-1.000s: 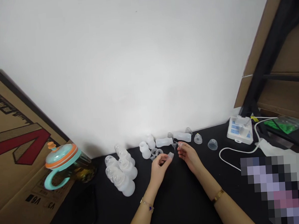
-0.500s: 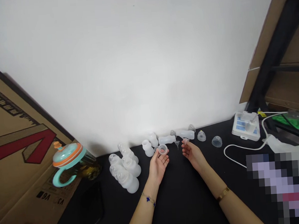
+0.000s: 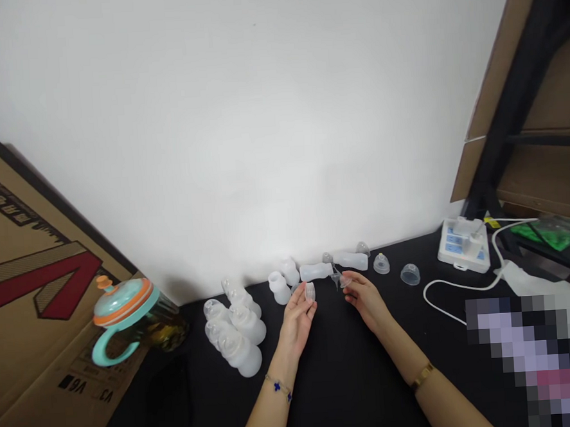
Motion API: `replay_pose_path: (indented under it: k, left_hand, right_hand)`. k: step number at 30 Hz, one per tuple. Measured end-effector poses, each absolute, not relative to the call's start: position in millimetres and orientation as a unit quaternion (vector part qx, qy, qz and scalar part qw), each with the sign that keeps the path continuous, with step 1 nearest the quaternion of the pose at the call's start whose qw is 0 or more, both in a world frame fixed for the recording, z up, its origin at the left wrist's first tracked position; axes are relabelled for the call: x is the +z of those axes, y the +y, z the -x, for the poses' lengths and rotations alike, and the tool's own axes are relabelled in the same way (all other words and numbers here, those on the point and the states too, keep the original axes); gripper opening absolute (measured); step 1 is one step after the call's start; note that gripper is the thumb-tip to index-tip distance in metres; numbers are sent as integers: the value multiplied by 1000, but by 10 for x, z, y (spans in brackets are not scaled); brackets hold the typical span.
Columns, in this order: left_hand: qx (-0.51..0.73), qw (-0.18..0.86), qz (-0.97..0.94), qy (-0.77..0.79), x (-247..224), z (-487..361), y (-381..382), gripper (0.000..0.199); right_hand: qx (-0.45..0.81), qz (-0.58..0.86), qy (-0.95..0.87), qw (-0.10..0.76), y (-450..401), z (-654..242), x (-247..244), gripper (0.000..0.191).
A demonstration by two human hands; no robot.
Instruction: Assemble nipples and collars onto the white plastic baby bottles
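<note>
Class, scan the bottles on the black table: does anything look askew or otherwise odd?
Two pale bottles lie on their sides near the wall, odd beside the upright bottles at left. No spill is visible.

"Anything blurred at four o'clock?"
"A patch [image 3: 540, 359], pixelated beyond recognition."
"At nine?"
"The edge cuts off the cardboard box [image 3: 27, 268]."
"And the clear piece [image 3: 346, 282] in the right hand [image 3: 366, 303]?"
"Partly behind fingers [image 3: 357, 278], too small to identify."

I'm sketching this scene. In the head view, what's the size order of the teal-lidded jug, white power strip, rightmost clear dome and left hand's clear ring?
1. Teal-lidded jug
2. White power strip
3. Rightmost clear dome
4. Clear ring, in the left hand; turned side-on, so it looks narrow
</note>
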State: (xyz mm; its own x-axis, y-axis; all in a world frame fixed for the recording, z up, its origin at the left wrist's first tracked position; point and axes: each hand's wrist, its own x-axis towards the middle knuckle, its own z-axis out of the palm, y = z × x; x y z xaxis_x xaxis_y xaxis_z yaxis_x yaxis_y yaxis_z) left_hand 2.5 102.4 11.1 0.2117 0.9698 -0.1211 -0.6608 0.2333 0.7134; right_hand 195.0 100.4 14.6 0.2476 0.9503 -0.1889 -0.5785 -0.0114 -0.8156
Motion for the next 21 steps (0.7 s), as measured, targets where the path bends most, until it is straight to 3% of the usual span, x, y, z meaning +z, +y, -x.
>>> replay_pose_path:
  k: [10,15,21]
  left_hand:
    - [532,755,-269,271,124,-28,1004,51]
    - [528,775,-193,287,141,-21,1017,25]
    - [505,791,-192,287,134,-5,1037,33]
  right_hand:
    - [583,412,-233,660,994,-1930,163,27]
    - [597,431,-234,635,991,-1925,180,31]
    - [611,437,-227,619,999,-1936,155,27]
